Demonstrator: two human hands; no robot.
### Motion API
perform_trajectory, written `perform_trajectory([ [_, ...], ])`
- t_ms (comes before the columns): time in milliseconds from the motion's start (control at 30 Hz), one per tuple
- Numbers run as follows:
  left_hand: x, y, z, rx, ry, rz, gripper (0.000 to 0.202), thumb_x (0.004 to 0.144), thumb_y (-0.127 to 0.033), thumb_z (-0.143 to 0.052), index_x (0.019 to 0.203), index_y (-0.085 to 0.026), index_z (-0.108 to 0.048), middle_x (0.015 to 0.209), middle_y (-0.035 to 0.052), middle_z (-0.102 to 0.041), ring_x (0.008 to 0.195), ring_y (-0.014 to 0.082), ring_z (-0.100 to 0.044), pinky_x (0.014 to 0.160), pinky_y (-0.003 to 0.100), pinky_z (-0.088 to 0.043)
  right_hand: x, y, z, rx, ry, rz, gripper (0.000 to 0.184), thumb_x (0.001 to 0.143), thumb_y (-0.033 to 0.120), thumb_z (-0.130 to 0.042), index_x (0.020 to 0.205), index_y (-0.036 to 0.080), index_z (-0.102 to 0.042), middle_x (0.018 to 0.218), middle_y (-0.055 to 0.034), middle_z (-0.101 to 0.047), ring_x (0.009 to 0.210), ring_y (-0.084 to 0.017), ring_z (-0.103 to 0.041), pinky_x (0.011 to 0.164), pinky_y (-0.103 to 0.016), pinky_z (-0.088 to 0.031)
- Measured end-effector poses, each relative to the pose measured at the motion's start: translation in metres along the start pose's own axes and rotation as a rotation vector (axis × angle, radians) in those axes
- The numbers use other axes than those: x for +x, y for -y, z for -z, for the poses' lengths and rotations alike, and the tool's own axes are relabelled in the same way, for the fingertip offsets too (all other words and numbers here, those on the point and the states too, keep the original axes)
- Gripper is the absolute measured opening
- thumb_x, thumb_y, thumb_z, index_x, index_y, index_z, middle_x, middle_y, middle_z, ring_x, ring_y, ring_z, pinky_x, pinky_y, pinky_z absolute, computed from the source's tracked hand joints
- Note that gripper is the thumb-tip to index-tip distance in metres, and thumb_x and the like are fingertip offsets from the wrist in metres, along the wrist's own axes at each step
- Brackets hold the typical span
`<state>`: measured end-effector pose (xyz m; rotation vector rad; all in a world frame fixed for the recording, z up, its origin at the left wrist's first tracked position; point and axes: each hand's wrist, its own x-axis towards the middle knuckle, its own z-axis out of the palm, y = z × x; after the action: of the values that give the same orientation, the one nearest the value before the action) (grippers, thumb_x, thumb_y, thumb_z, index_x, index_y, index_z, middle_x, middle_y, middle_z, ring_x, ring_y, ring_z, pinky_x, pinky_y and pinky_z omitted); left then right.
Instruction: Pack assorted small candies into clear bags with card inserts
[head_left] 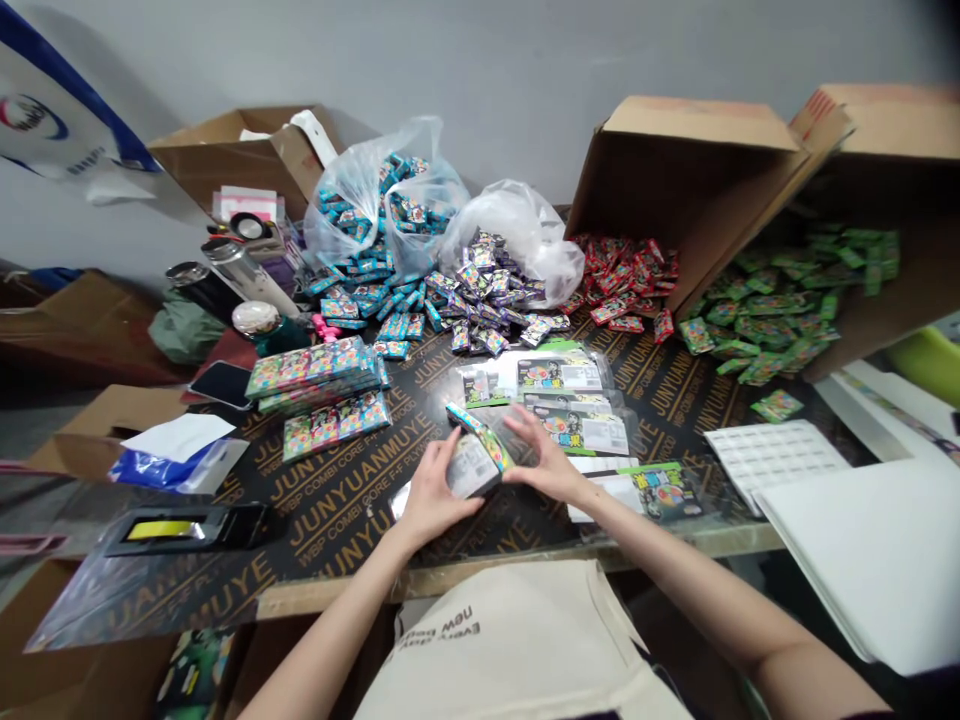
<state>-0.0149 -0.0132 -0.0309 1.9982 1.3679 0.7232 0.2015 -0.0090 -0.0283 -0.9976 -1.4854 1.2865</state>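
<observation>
My left hand (435, 492) and my right hand (541, 458) both grip a clear plastic pouch (474, 462) holding small colourful packets, just above the dark plywood table (330, 500) near its front edge. The left fingers curl around the pouch's left side. My right fingers press on its right end. Just beyond the hands lie several flat filled pouches (559, 395) with printed cards inside.
Heaps of small packets lie at the back: blue ones (375, 250) in a clear bag, purple ones (487, 290), red ones (622, 275) and green ones (787, 300) spilling from tipped cardboard boxes. Stacked packs (322, 385) lie left, white label sheets (772, 450) right, a tape dispenser (180, 525) front left.
</observation>
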Motion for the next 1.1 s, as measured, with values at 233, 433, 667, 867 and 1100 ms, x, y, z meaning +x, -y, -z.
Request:
perform_trajectory([
  [233, 0.026, -0.039, -0.04, -0.944, -0.412, 0.327, 0.043, 0.071, -0.043, -0.06, 0.104, -0.016, -0.061, 0.091, 0.0059, -0.062, 0.085, 0.0179, -0.059, 0.077, 0.03, -0.046, 0.032, 0.021, -0.042, 0.542, -0.624, -0.251, 0.045, 0.07, 0.03, -0.058, 0.112, 0.022, -0.042, 0.079, -0.0009, -0.067, 0.07, -0.017, -0.064, 0.063, -0.029, -0.05],
  [433, 0.033, -0.049, -0.043, -1.478, -0.461, 0.59, 0.026, 0.065, -0.034, -0.069, 0.078, -0.012, -0.066, 0.074, 0.0035, -0.068, 0.067, 0.014, -0.063, 0.067, 0.025, -0.047, 0.031, 0.035, -0.038, 0.711, -0.613, -0.278, 0.043, 0.064, 0.017, -0.054, 0.103, 0.024, -0.04, 0.073, 0.0023, -0.068, 0.066, -0.019, -0.065, 0.061, -0.031, -0.05],
  [667, 0.038, -0.043, -0.014, -1.145, -0.24, 0.443, 0.021, 0.058, -0.021, -0.069, 0.078, -0.013, -0.069, 0.07, 0.0033, -0.068, 0.062, 0.0117, -0.06, 0.06, 0.021, -0.044, 0.022, 0.028, -0.021, 0.697, -0.435, -0.411, 0.034, 0.055, 0.004, -0.055, 0.085, 0.019, -0.054, 0.081, -0.0027, -0.07, 0.072, -0.02, -0.066, 0.07, -0.034, -0.049],
  [867, 0.046, -0.041, 0.012, -0.777, -0.09, 0.29, 0.015, 0.059, -0.026, -0.071, 0.066, -0.013, -0.071, 0.06, 0.0026, -0.066, 0.055, 0.0113, -0.055, 0.055, 0.021, -0.041, 0.009, 0.025, -0.012, 0.192, -0.41, -0.107, 0.012, 0.068, 0.028, -0.064, 0.072, 0.018, -0.067, 0.078, -0.0035, -0.069, 0.077, -0.018, -0.062, 0.077, -0.032, -0.046],
  [1100, 0.055, -0.047, 0.022, -0.663, 0.017, 0.288, 0.019, 0.052, -0.025, -0.074, 0.067, -0.014, -0.07, 0.064, 0.0051, -0.068, 0.057, 0.0149, -0.059, 0.057, 0.024, -0.045, 0.008, 0.026, -0.011, 0.055, -0.418, -0.106, 0.016, 0.068, 0.033, -0.064, 0.074, 0.018, -0.065, 0.068, -0.0008, -0.064, 0.062, -0.014, -0.057, 0.063, -0.027, -0.046],
])
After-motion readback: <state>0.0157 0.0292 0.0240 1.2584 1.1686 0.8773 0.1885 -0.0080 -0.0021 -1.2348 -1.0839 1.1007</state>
